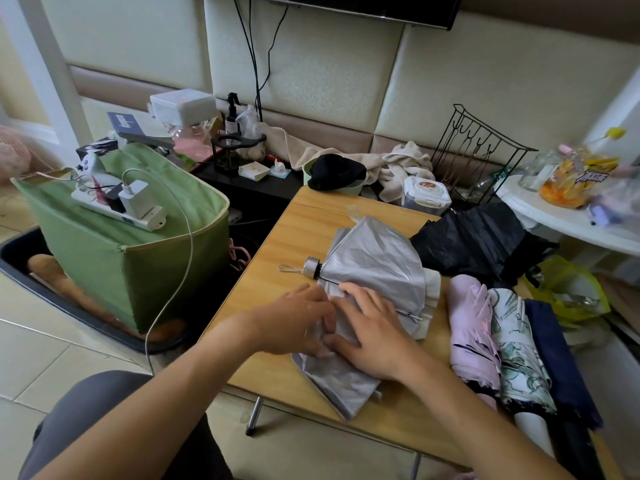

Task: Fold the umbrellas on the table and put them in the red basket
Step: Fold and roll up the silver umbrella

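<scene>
Silver umbrella (375, 268) lies on the wooden table (287, 244), left hand (294, 322) pinching, right hand (372, 329) flat on its fabric.

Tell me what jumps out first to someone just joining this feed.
Both hands, left and right, press on a silver umbrella spread across the wooden table, gathering its folds. Right of it lie a pink umbrella, a floral one and a navy one, with a black umbrella behind. A green bag stands left of the table; no red basket shows.
</scene>
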